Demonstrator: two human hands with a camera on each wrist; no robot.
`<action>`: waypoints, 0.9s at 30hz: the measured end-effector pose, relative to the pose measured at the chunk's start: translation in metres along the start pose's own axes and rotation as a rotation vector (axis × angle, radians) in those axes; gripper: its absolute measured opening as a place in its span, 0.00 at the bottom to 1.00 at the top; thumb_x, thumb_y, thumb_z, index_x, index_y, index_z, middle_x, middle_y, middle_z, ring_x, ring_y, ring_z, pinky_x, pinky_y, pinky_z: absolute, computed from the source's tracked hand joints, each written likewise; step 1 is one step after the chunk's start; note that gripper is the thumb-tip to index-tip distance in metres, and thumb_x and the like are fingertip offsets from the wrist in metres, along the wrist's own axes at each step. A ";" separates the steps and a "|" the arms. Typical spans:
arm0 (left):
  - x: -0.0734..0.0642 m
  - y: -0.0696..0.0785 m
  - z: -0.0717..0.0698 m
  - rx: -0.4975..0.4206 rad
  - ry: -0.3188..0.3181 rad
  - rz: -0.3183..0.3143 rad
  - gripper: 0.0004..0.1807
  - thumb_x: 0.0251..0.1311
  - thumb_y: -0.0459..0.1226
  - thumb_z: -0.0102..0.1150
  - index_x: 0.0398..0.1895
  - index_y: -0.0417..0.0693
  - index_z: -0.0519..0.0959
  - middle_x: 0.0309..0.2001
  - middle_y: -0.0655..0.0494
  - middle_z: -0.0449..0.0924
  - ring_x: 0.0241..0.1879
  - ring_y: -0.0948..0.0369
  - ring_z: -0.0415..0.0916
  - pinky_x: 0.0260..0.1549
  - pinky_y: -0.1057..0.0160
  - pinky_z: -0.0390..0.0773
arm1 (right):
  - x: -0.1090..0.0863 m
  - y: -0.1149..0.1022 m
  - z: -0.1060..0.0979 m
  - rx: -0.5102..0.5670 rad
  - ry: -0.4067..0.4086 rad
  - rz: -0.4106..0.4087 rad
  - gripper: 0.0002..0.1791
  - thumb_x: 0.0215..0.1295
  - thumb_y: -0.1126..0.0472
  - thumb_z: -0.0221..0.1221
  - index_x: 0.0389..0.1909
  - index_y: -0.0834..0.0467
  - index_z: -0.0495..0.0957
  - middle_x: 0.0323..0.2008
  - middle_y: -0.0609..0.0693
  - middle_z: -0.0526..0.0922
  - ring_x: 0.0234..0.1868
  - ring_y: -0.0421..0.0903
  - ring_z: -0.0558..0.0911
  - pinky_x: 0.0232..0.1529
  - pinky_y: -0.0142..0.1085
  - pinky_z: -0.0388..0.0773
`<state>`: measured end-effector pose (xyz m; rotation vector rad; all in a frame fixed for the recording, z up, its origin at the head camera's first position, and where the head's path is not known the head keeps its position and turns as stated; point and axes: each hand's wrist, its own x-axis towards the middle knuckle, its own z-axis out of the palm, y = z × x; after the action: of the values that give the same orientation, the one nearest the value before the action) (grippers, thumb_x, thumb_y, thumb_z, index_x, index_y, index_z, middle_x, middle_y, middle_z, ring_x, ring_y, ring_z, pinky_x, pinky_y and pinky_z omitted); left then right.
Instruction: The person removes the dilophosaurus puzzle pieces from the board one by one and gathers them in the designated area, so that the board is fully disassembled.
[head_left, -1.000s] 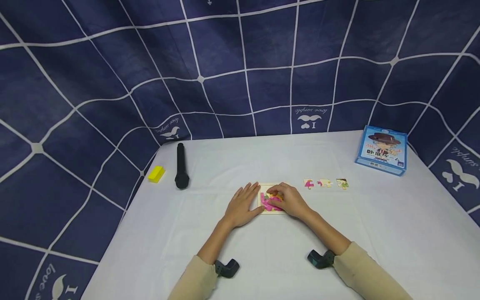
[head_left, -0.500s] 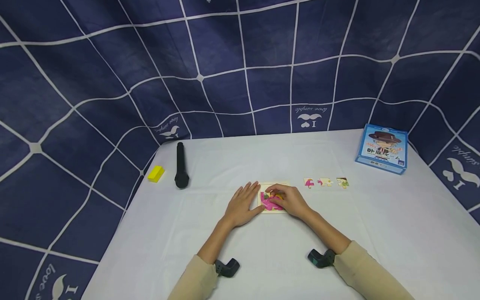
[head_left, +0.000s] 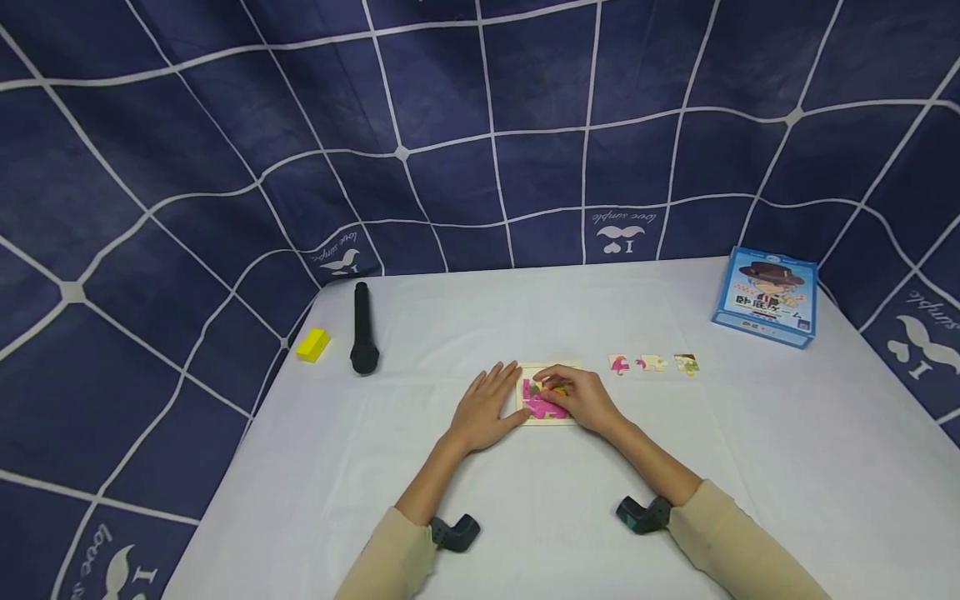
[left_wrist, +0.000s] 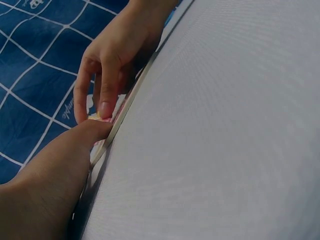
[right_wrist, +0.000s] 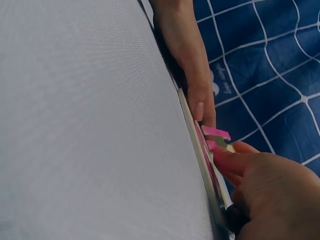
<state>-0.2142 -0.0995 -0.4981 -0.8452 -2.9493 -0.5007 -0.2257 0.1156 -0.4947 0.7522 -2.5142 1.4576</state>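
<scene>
A small jigsaw puzzle in a cream frame (head_left: 551, 422) lies in the middle of the white table, with pink pieces showing inside. My left hand (head_left: 483, 412) rests with straight, spread fingers along the frame's left side, its thumb at the lower left corner. Over the puzzle, my right hand (head_left: 588, 402) pinches a puzzle piece (right_wrist: 217, 133) between thumb and fingers. That piece is pink and green and sits tilted just above the board in the right wrist view. My right fingers hide the puzzle's upper right part from the head view.
Three loose puzzle pieces, including a pink one (head_left: 618, 364), lie in a row right of the frame. Further right stands a blue game box (head_left: 765, 298). At the left are a black microphone (head_left: 363, 329) and a yellow block (head_left: 312, 345). A checked blue curtain (head_left: 480, 125) hangs behind.
My right fingers shift slightly over the puzzle, and the pinched piece shows more of its pink and green near the upper left of the board. My left hand stays in place.
</scene>
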 end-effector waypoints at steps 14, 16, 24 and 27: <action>0.001 0.000 0.000 0.015 -0.014 -0.012 0.41 0.61 0.63 0.38 0.72 0.51 0.51 0.72 0.60 0.44 0.71 0.60 0.38 0.67 0.59 0.38 | -0.002 -0.019 -0.029 0.136 0.006 0.087 0.14 0.54 0.62 0.65 0.44 0.54 0.81 0.30 0.49 0.82 0.09 0.36 0.60 0.10 0.28 0.57; 0.001 0.001 -0.001 0.016 -0.014 -0.015 0.41 0.61 0.63 0.39 0.72 0.51 0.51 0.72 0.60 0.45 0.71 0.60 0.39 0.67 0.59 0.38 | -0.006 -0.020 -0.040 0.094 0.017 0.080 0.14 0.54 0.62 0.65 0.43 0.52 0.81 0.30 0.45 0.82 0.09 0.36 0.56 0.09 0.29 0.55; 0.000 0.001 0.000 0.021 0.000 -0.012 0.42 0.60 0.63 0.39 0.72 0.50 0.51 0.72 0.59 0.46 0.70 0.60 0.39 0.67 0.59 0.39 | -0.030 -0.007 -0.080 -0.005 0.098 0.098 0.15 0.52 0.68 0.65 0.43 0.57 0.81 0.31 0.51 0.83 0.12 0.30 0.57 0.09 0.31 0.54; 0.001 0.001 -0.001 0.020 0.006 -0.010 0.42 0.60 0.62 0.40 0.72 0.49 0.52 0.72 0.59 0.47 0.70 0.60 0.40 0.67 0.59 0.39 | -0.038 -0.002 -0.090 -0.030 0.090 0.131 0.14 0.53 0.65 0.65 0.43 0.55 0.82 0.38 0.51 0.83 0.21 0.33 0.70 0.14 0.27 0.65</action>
<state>-0.2142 -0.0987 -0.4972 -0.8254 -2.9496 -0.4728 -0.2032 0.2047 -0.4600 0.5145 -2.5534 1.4543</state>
